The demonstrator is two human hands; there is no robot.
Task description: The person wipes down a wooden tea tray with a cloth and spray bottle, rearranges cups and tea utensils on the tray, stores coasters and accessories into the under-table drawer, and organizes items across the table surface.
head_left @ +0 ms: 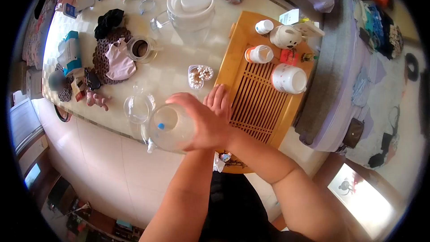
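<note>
From the lower right my right hand reaches over my left wrist, its thumb and fingers spread around a clear glass vessel. A small blue spot shows inside the vessel, and a pale piece sits by its lower left side. My left hand lies beyond the right one, its fingers stretched side by side at the left edge of the wooden slatted tray; its palm is hidden. Another clear glass piece is just left of the vessel. A heart-shaped dish of cotton swabs stands above my hands.
White cups and a round white figure stand on the tray. A large clear pitcher is at the back. Further left are a glass jar, pink cloth, tissue pack and small pink toy.
</note>
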